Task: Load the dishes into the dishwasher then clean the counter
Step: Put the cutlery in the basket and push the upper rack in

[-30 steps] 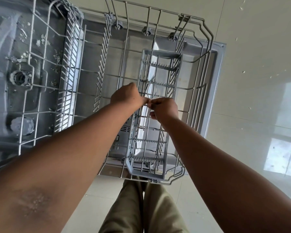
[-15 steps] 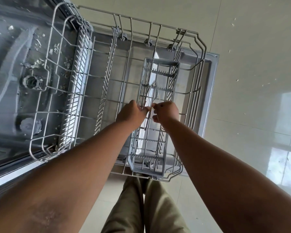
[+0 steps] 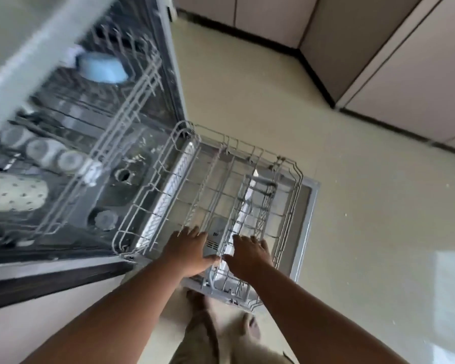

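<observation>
At far left, blurred upper rack holds pale blue bowl [image 3: 101,67] and white cups [image 3: 41,151]. Grey wire lower rack [image 3: 195,185] sits pulled out over open door [image 3: 309,214]. Left hand [image 3: 188,252] and right hand [image 3: 247,254], fingers spread, holding nothing, over grey cutlery basket [image 3: 243,232] at rack's near edge; bare floor to the right.

A pale cream tiled floor [image 3: 247,101] is seen across most of the right half of the frame, with a bright patch of light [image 3: 449,298] reflected at the lower right. Beige cabinet fronts [image 3: 405,61] are lined along the top and upper right, finished with a dark plinth strip [image 3: 315,72] at the base. Khaki trouser legs [image 3: 200,342] and toes [image 3: 252,328] can be made out at the bottom centre.
</observation>
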A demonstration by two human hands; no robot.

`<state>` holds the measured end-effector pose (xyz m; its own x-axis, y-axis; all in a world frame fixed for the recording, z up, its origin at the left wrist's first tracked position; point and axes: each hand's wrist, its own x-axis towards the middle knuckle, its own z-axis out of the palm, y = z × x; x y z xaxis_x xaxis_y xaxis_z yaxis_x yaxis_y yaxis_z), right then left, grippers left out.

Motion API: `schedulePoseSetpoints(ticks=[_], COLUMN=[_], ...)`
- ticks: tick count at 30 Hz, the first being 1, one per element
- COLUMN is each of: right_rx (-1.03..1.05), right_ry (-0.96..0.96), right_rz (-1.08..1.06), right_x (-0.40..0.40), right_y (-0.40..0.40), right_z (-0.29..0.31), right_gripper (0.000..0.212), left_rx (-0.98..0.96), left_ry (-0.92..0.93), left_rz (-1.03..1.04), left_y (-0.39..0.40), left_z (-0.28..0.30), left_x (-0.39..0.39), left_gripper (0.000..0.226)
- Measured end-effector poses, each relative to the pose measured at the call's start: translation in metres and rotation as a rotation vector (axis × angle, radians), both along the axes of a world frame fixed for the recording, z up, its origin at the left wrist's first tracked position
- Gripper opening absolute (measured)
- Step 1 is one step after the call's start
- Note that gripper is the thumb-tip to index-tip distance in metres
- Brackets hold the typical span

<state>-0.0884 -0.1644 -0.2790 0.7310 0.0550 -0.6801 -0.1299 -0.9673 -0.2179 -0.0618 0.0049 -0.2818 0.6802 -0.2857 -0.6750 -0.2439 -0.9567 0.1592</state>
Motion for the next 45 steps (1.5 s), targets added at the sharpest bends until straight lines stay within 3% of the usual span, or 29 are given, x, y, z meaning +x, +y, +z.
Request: schedulePoseSetpoints(ticks=[8,11,14,19,23,27,31,36,45], right_rx=[-0.016,-0.052,-0.084,-0.065,0.033,0.136,0.290,0.314,0.332], right_ry=[-0.144,-0.167,-0.201,-0.268,-0.380,-0.496,-0.617,-0.619,-0.631], right_rz=[0.338,0.433,0.548,0.816,1.070,1.228,1.329,1.401,1.553], right_x=[-0.034,-0.056,-0.065,-0.080,-0.120,-0.165,-0.209,-0.270,-0.309], right_y=[0.018,0.019,0.037,0.127,0.221,0.299,0.373,0.458,0.556], right_z=[0.078,0.116,0.160,0.239,0.292,0.336,0.366,0.381,0.397], right_gripper=[0.071,0.078,0.086,0.093,0.092,0.082,0.075,0.077,0.048], left_rx=[0.057,0.087,0.083,0.057,0.109,0.196,0.302,0.379,0.411], left_ry=[-0.144,-0.133,-0.241,-0.520,-0.613,-0.716,-0.831,-0.818,-0.739], left_rz=[0.284,0.333,0.367,0.420,0.607,0.818,1.028,1.264,1.403], left_y=[0.033,0.038,0.053,0.102,0.153,0.226,0.305,0.396,0.475], left_z=[0.085,0.121,0.176,0.272,0.320,0.345,0.366,0.375,0.367], left_x=[-0.084,-0.130,-0.156,-0.202,-0.259,-0.326,-0.389,-0.469,-0.512], left_gripper=[0.091,0.095,0.096,0.085,0.077,0.075,0.089,0.096,0.063])
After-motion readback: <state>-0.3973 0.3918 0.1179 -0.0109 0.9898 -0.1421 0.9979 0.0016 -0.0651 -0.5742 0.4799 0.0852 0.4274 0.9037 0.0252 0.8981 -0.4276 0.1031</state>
